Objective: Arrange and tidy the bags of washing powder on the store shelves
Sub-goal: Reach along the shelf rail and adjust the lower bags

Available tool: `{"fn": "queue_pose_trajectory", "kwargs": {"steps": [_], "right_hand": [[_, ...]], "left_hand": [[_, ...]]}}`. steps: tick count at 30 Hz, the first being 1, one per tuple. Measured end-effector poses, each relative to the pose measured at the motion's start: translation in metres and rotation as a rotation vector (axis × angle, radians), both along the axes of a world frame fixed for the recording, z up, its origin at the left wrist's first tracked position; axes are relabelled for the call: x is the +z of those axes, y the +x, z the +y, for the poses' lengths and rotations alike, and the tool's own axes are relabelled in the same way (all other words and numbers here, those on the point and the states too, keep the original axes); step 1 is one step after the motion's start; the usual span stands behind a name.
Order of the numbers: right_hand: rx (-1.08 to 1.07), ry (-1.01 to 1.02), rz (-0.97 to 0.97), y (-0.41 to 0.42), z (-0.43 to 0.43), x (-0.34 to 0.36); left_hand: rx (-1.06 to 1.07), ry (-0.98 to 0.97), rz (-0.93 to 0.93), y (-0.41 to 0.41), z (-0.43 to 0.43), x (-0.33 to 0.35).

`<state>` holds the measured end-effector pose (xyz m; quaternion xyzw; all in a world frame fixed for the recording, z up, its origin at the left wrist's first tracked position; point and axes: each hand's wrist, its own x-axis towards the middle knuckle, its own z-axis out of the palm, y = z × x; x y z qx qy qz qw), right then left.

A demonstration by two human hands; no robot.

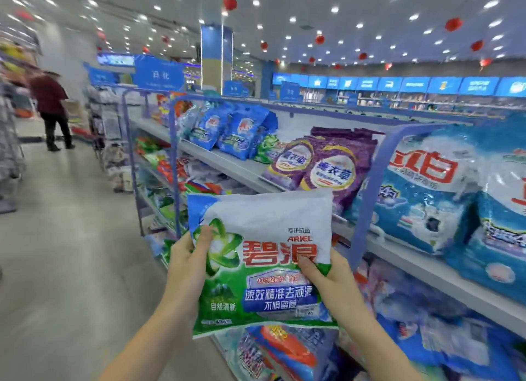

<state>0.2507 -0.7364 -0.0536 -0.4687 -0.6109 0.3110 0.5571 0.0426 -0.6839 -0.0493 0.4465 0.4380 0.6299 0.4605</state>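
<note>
Ariel bag point(263, 267) gripped at edges, aisle point(71, 252) left

Both hands, left hand point(186, 257) and right hand point(330, 275), grip a green-white Ariel bag point(263, 267) beside seemingly full shelves point(242, 167).

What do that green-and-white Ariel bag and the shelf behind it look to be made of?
Ariel bag: apparently thin glossy plastic film; it shines, wrinkles and dents where the left hand and right hand pinch it.
Top shelf: probably painted metal, a smooth pale-grey board with blue tube frame; the material cannot be confirmed by sight.
</note>
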Motion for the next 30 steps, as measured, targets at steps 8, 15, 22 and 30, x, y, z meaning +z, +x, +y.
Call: {"fn": "queue_pose_trajectory", "kwargs": {"steps": [8,15,22,30], "right_hand": [[-0.016,-0.082,0.118,-0.080,0.114,0.003],[-0.064,-0.046,0.213,-0.097,0.215,0.018],[-0.120,-0.026,0.262,-0.084,0.341,0.052],[-0.276,-0.051,0.308,-0.042,0.455,0.091]], "left_hand": [[-0.072,0.011,0.000,-0.083,0.112,0.007],[-0.216,-0.072,0.062,-0.101,0.231,-0.016],[-0.251,0.006,0.179,-0.080,0.344,0.008],[-0.383,0.153,0.190,-0.026,0.480,0.048]]}}
